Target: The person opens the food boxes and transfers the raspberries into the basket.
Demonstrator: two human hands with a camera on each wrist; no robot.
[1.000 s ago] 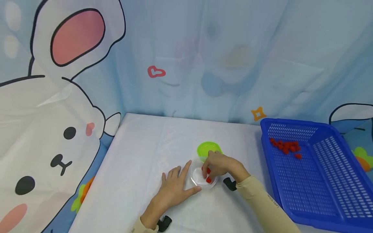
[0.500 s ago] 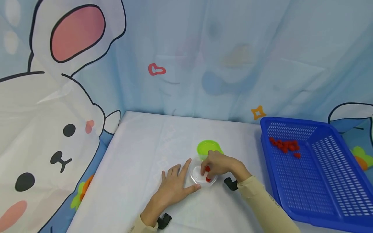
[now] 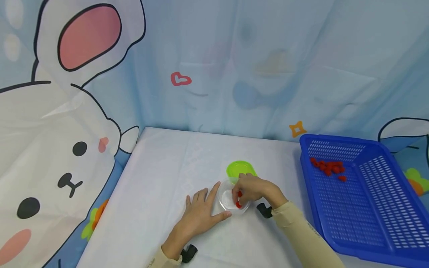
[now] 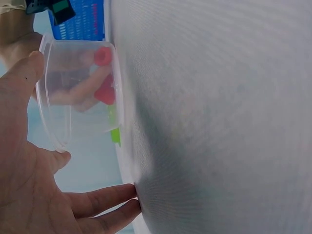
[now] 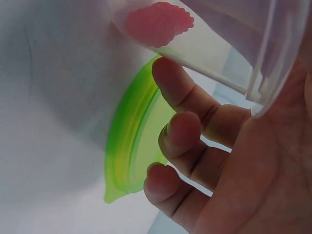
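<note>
A clear round plastic cup (image 3: 225, 201) stands on the white table, with red bumpy raspberry-like pieces (image 5: 158, 24) at its bottom. My left hand (image 3: 198, 216) is spread beside it; thumb and index finger lie at the cup's rim, the other fingertips on the cloth. My right hand (image 3: 250, 188) reaches down into the cup from the right. Through the cup wall, in the left wrist view, its fingertips meet a red piece (image 4: 105, 90); I cannot tell whether they pinch it. Three right fingers stay outside the cup, beside the green lid (image 5: 131, 141).
The green lid lies just behind the cup. A large blue perforated basket (image 3: 358, 227) stands on the right, with several red pieces (image 3: 330, 167) in its far left corner. A printed cloth (image 3: 214, 74) hangs behind the table and along its left.
The right fingers shift slightly inside the cup, and the nearer red piece moves a little under the thumb. The left hand stays in place.
</note>
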